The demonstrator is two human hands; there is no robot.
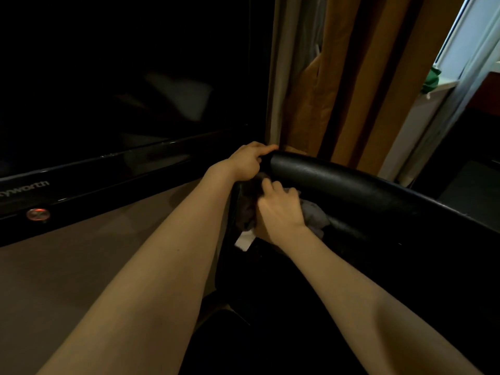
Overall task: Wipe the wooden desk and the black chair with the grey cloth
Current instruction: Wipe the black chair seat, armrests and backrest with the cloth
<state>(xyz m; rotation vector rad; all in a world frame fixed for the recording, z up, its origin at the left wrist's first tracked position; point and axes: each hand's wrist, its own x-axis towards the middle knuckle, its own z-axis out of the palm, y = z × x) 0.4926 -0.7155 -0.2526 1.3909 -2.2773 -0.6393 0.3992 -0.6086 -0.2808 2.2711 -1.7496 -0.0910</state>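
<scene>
The black chair (338, 180) has a curved padded top rail that runs from the centre down to the right. My left hand (247, 161) grips the left end of that rail, thumb stretched along its top. Just below, my right hand (280, 209) holds the crumpled grey cloth (315, 216) against the inner side of the chair back. A white tag hangs from the cloth's lower edge. The wooden desk (81, 261) spreads to the left under my left forearm.
A large black television (108, 90) stands on the desk at the left, its lower bezel with a red light near the edge. Brown and grey curtains (338, 90) hang behind the chair. A bright window (470, 36) is at the upper right.
</scene>
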